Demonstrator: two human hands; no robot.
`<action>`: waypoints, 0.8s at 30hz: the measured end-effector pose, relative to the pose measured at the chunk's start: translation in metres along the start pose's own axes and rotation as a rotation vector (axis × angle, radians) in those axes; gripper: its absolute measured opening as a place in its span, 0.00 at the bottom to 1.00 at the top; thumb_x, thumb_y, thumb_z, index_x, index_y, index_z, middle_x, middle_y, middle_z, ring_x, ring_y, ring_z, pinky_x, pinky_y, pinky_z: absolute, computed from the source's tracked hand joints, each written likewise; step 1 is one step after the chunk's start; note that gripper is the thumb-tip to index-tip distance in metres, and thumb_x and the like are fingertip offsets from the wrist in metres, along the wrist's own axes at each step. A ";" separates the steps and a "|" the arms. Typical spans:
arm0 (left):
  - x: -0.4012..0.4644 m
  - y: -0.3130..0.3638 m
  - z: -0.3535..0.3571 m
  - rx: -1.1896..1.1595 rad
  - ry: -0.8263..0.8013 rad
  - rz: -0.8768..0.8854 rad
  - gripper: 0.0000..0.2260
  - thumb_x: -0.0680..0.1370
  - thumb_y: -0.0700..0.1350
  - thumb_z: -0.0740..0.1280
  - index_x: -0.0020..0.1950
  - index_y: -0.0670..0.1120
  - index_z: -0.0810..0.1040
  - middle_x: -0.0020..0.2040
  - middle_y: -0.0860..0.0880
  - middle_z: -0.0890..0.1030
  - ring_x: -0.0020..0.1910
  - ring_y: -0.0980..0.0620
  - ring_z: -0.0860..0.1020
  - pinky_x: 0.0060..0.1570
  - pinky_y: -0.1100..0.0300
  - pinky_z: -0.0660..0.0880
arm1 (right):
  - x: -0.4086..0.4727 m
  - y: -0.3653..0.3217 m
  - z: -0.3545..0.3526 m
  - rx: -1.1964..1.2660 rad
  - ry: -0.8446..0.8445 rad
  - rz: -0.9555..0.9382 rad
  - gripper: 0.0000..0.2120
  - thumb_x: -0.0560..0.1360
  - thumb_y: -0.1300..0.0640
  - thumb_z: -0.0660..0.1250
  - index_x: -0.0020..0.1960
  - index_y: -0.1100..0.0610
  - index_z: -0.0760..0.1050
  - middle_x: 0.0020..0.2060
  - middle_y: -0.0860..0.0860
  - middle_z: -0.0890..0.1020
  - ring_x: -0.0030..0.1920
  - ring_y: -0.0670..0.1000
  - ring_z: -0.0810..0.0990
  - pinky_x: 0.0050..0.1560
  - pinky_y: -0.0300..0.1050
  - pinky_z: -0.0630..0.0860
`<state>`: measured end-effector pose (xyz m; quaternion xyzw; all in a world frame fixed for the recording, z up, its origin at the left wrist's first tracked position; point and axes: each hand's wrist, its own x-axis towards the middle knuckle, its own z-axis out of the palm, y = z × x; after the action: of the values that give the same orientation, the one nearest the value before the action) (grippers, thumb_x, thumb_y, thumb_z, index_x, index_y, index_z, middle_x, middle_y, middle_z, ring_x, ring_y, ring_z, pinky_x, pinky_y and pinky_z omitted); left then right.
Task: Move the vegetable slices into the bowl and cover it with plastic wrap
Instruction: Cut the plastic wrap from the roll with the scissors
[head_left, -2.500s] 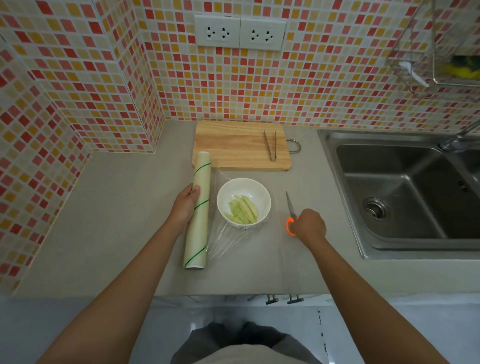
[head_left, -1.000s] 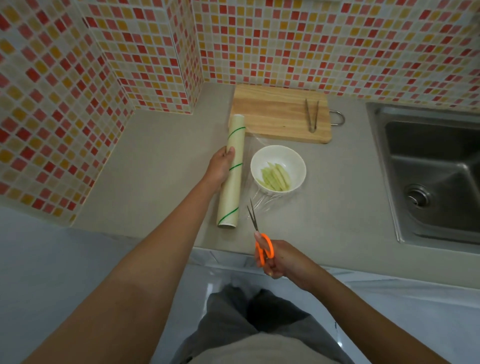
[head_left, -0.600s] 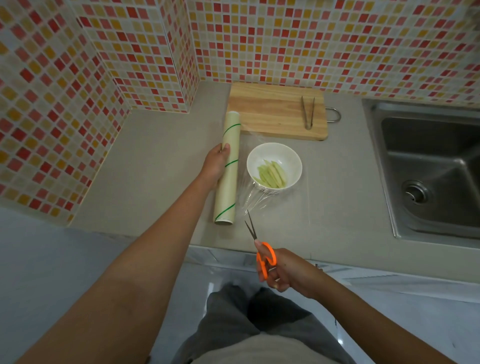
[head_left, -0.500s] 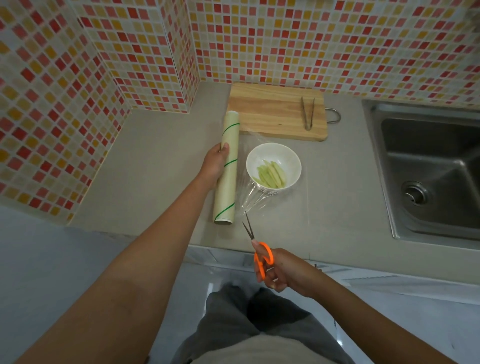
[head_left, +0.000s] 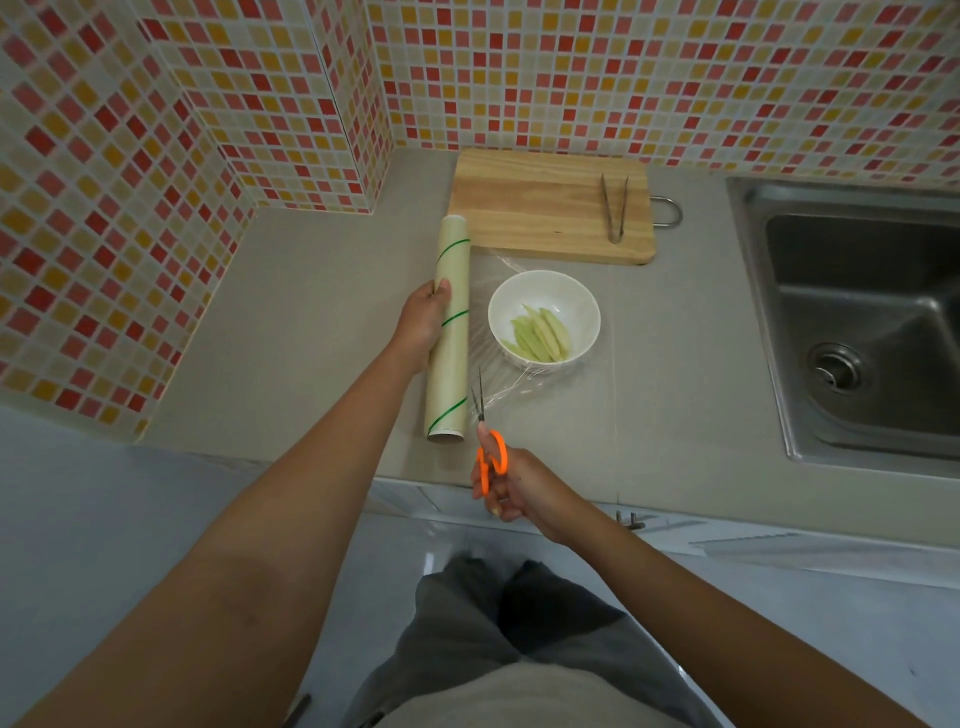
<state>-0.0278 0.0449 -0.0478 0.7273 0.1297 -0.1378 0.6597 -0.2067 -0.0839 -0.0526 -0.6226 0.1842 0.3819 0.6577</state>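
The vegetable slices (head_left: 540, 333) are already held in the bowl (head_left: 544, 318), just beyond the right hand (head_left: 522, 491), whose fingers are clamped on the scissors (head_left: 485, 431). The left hand (head_left: 423, 325) is wrapped around the plastic wrap roll (head_left: 451, 332) (no writing legible). The film (head_left: 498, 387) remains to be cut and sealed.

- Left arm stretched forward toward 12 o'clock, bare to above the elbow; left hand (head_left: 422, 326) laid palm-down, fingers (head_left: 441, 287) curled over a roll, thumb side toward 12 o'clock.
- Right arm bent in from 4 o'clock, forearm bare; right hand (head_left: 524, 488) held low near the body, closed through orange scissor loops, knuckles up, wrist angled toward 11 o'clock.
- Hands apart, not touching.
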 end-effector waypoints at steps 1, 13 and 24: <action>0.000 0.000 0.000 -0.003 -0.003 -0.003 0.12 0.82 0.50 0.57 0.55 0.46 0.76 0.47 0.43 0.78 0.44 0.46 0.76 0.50 0.49 0.75 | 0.001 0.001 0.001 0.009 0.000 -0.006 0.30 0.71 0.29 0.57 0.37 0.58 0.72 0.30 0.53 0.78 0.23 0.49 0.71 0.25 0.38 0.61; 0.001 0.002 0.002 -0.014 -0.008 -0.001 0.12 0.82 0.50 0.57 0.56 0.44 0.76 0.45 0.43 0.78 0.41 0.46 0.76 0.48 0.51 0.74 | 0.015 0.001 0.013 -0.009 0.094 0.014 0.31 0.70 0.28 0.56 0.34 0.56 0.73 0.24 0.49 0.80 0.23 0.47 0.73 0.27 0.37 0.67; 0.003 0.004 0.002 -0.029 -0.010 -0.011 0.11 0.82 0.50 0.57 0.53 0.46 0.76 0.41 0.47 0.78 0.38 0.49 0.76 0.46 0.54 0.75 | 0.010 0.005 0.018 0.030 0.151 -0.235 0.26 0.75 0.36 0.58 0.33 0.57 0.71 0.26 0.50 0.78 0.21 0.46 0.69 0.24 0.36 0.64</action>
<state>-0.0234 0.0431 -0.0456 0.7163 0.1325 -0.1431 0.6700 -0.2080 -0.0642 -0.0606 -0.6571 0.1647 0.2515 0.6913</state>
